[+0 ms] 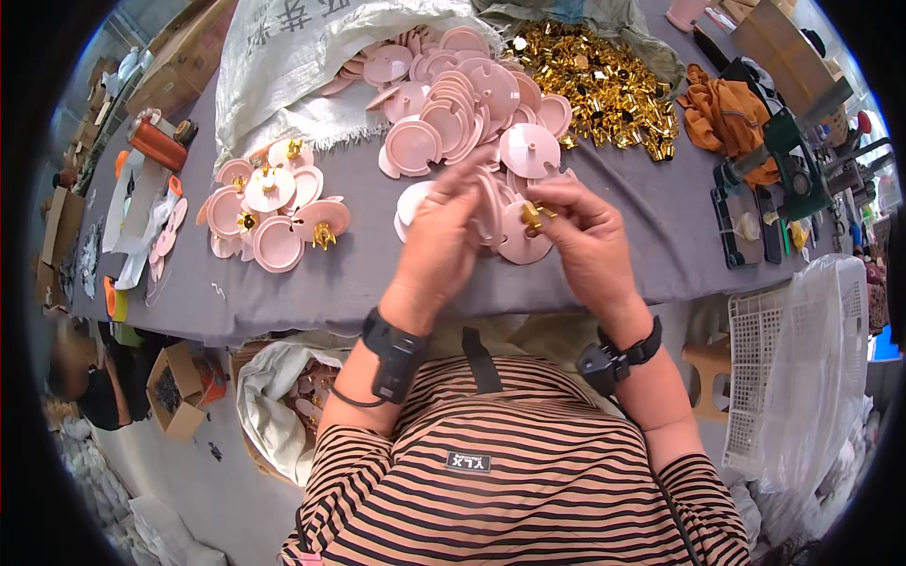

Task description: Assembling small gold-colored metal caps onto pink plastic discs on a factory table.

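My left hand (440, 231) is over the near side of the pink disc heap, its fingers smeared by motion. Beside its palm a pink disc (489, 209) stands nearly edge-on; I cannot tell whether the fingers grip it. My right hand (593, 247) pinches a small shiny gold metal piece (534, 219) between thumb and fingers. Just under that piece lies another pink disc (525, 247). Beyond both hands, many loose pink discs (444, 127) spill from a white woven sack (274, 85). Off to the left sits a cluster of pink discs (278, 243), several bearing gold pieces (324, 234).
Gold metal pieces (604, 90) are heaped at the back right. An orange cloth (722, 108) and a green hand press (788, 160) stand at the right. An orange spool (159, 141) is far left. White crates (755, 377) and an open carton (176, 391) are below table level.
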`<state>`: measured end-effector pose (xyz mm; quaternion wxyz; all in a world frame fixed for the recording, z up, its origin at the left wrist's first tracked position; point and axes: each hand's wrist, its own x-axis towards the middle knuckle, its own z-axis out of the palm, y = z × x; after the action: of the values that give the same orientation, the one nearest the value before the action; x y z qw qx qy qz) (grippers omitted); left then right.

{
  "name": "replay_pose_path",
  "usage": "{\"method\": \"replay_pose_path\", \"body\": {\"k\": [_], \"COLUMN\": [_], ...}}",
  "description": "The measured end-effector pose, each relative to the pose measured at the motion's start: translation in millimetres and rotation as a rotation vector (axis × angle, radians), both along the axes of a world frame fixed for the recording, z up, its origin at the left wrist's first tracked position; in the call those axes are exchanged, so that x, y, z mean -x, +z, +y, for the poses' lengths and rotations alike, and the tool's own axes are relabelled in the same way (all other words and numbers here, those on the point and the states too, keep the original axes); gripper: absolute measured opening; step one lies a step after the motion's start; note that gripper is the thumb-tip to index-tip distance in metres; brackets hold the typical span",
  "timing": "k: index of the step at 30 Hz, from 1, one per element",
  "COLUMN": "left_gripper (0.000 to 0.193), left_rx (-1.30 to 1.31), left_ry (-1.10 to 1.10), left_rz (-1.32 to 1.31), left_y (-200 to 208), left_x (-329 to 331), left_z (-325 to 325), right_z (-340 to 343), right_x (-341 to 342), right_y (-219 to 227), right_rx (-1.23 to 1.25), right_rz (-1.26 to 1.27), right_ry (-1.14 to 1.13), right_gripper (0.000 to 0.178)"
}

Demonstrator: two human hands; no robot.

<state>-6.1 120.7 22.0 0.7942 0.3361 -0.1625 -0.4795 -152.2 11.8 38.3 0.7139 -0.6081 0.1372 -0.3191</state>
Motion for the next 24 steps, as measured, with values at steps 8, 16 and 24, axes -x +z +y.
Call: {"method": "replay_pose_path", "body": {"k": [8,16,24], "left_gripper": [0.065,0.063,0.065], "left_rx": [0.021,0.005,-0.140], "left_ry": [-0.141,-0.190,-0.312], "left_rz": [0.188,0.183,-0.022], "left_y": [13.1,22.1,28.4], "left_x": [31.8,24.9,29.2], "left_z": [8.9,12.8,20.5], "right_z": [19.1,21.9,5.1], "right_x": [-0.1,4.3,17.3], "right_y": [1.3,13.0,22.2], "right_rx": [-0.130,0.134,0.665], "right_rz": [0.118,0.085,0.173], "right_ry": [0.013,-0.016,0.053], "right_gripper": [0.024,0.019,0.021]}}
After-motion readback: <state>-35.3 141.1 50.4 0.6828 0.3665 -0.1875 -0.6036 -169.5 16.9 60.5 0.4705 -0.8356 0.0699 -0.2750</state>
